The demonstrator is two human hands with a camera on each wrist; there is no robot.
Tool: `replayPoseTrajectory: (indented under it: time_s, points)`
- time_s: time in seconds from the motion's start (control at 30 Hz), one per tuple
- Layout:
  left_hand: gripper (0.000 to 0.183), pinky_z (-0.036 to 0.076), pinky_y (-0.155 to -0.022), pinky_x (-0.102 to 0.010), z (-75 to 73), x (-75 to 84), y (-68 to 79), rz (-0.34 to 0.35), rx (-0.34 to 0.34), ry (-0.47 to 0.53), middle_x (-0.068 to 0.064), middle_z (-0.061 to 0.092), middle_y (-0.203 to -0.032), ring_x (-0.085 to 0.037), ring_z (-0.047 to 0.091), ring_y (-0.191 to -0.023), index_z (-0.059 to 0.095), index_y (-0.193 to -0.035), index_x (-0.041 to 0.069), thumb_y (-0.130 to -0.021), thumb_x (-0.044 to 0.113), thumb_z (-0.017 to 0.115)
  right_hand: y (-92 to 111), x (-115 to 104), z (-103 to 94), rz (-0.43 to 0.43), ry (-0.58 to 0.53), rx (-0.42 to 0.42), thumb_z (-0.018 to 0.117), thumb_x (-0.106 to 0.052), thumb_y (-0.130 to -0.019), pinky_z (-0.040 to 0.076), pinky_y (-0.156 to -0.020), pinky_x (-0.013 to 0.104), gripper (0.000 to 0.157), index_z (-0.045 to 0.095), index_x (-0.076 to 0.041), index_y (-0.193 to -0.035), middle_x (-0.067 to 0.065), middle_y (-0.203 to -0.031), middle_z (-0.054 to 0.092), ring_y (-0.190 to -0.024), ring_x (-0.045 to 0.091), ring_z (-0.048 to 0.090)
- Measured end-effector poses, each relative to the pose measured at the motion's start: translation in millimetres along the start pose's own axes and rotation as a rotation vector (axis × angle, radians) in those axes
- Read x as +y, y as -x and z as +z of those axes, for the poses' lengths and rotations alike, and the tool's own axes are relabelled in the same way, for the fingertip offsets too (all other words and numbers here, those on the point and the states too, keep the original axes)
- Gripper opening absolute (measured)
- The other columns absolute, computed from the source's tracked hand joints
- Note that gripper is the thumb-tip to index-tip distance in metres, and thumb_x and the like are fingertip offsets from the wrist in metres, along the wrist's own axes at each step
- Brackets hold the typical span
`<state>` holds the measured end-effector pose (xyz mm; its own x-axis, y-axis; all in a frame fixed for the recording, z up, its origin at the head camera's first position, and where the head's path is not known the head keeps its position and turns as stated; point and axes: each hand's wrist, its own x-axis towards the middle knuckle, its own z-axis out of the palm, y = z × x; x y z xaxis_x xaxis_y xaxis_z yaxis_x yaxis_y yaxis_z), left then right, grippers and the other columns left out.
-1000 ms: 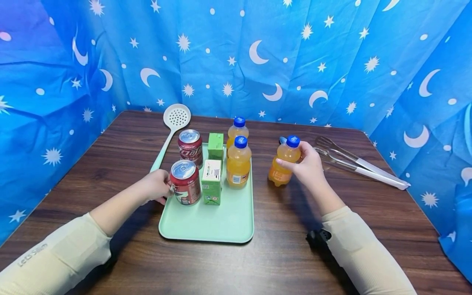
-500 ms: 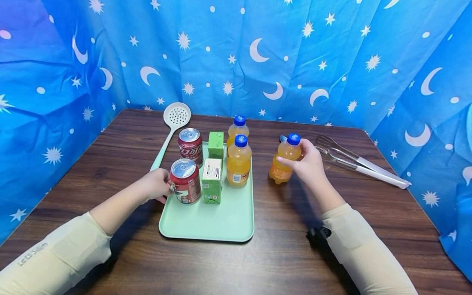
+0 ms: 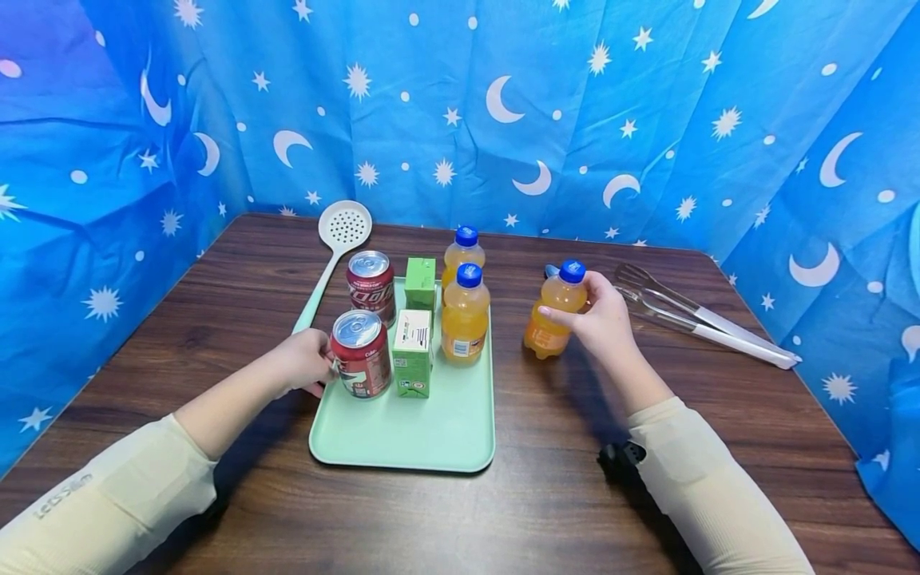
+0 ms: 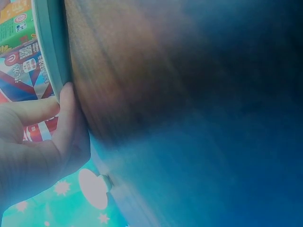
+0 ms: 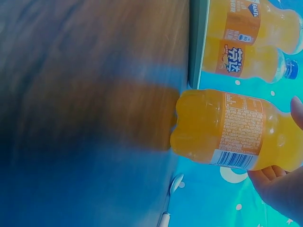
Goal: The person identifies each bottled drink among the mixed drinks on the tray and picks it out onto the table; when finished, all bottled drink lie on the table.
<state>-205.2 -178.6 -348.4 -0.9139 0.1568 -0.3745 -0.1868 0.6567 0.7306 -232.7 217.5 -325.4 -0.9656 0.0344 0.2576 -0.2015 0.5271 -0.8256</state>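
My left hand (image 3: 305, 361) pinches the left rim of a pale green tray (image 3: 402, 439); in the left wrist view the thumb and forefinger (image 4: 67, 111) meet at that rim. A red Coke can (image 3: 364, 371) stands on the tray right beside these fingers. Behind it is another red can (image 3: 371, 291). Two green drink cartons, the nearer carton (image 3: 412, 367) and the farther carton (image 3: 421, 279), stand in the middle. Along the right side are two orange soda bottles, front bottle (image 3: 465, 319) and rear bottle (image 3: 460, 254). My right hand (image 3: 602, 319) grips a third orange soda bottle (image 3: 549, 323), slightly tilted, right of the tray.
A skimmer (image 3: 345, 228) with a mint handle lies left of the tray. To the right lie tongs (image 3: 707, 323) with white handles. Behind the held bottle shows a blue-tipped utensil (image 3: 552, 271), mostly hidden. A starry blue cloth (image 3: 431, 120) hangs behind the wooden table (image 3: 539, 511).
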Motion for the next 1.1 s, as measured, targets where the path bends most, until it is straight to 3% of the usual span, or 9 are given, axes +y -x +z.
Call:
replayPoseTrajectory:
  time_s: [1.1]
  points:
    - [0.015,0.056,-0.058,-0.036,-0.3,0.8,1.6,-0.006,-0.003,0.001,-0.016,0.048,-0.088,-0.023,0.057,-0.076,0.043,-0.087,-0.005,-0.082,-0.009,0.057,-0.9,-2.0,-2.4,0.051,0.012,-0.023,0.082,-0.026,-0.073,0.043,-0.094,0.050,0.065,0.047,-0.003,-0.123,0.015,-0.119,0.054,-0.110,0.032,0.051]
